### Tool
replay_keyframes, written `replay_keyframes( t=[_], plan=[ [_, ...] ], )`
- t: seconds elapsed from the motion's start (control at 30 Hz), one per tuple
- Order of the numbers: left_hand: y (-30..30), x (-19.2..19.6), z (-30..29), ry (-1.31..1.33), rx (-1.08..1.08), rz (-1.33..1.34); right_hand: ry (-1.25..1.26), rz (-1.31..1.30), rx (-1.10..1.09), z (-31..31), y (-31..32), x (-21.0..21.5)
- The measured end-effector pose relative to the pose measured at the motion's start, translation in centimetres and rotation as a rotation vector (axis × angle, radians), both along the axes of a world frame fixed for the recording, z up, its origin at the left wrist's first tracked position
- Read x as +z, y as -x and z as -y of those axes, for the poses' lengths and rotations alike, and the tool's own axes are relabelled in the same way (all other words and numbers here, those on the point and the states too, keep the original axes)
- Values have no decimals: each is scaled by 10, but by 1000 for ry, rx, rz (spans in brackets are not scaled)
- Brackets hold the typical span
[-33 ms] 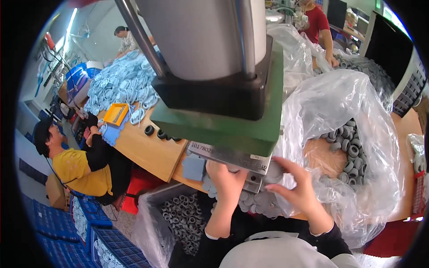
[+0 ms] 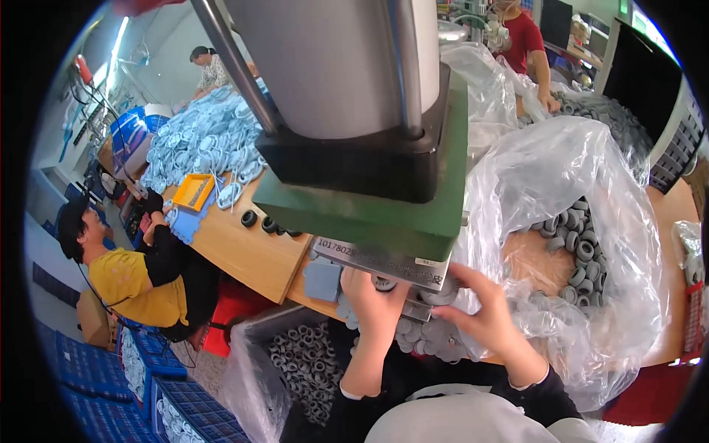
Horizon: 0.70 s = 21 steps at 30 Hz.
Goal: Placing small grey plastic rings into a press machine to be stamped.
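Observation:
A large press with a grey cylinder (image 2: 336, 66) and a green plate (image 2: 362, 210) stands before me. Under it is a metal block (image 2: 380, 263) with engraved marks. My left hand (image 2: 373, 303) reaches beneath this block, its fingers closed about a small grey ring (image 2: 385, 283); the fingertips are partly hidden. To the right of the block, my right hand (image 2: 484, 314) curls thumb and forefinger around a grey round piece (image 2: 443, 294). Grey discs (image 2: 425, 338) lie in a pile below and between my hands, by a small metal fixture (image 2: 419, 310).
A clear plastic bag (image 2: 532, 162) with grey rings (image 2: 585, 255) lies at right. A lined bin of rings (image 2: 306, 362) stands lower left, near a grey-blue block (image 2: 323, 279). Light-blue parts (image 2: 207, 136) and a yellow tray (image 2: 193, 192) lie farther left. Other people work at left and back.
My right hand has shifted slightly left, and its thumb and forefinger have come in around the grey round piece. The grey ring at my left hand shows more clearly.

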<state>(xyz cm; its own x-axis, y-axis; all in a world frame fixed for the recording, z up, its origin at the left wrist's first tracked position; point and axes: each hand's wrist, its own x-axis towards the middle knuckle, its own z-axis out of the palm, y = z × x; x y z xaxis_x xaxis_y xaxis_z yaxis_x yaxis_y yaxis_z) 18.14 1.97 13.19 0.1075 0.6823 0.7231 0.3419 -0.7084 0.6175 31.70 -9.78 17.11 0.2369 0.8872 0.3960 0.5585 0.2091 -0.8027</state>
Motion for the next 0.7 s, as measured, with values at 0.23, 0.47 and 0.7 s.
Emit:
replay_keyframes(
  t=[0.23,0.47,0.7],
  plan=[
    [127,-89,19,211,444,-237,-51,-71,21,-47,32,-17],
    [151,-93,-15,235,380,-409,-12,-55,44,-58,29,-5],
    [109,-125,-74,199,244,-735,75,-53,-337,9,-62,-30]
  ],
)
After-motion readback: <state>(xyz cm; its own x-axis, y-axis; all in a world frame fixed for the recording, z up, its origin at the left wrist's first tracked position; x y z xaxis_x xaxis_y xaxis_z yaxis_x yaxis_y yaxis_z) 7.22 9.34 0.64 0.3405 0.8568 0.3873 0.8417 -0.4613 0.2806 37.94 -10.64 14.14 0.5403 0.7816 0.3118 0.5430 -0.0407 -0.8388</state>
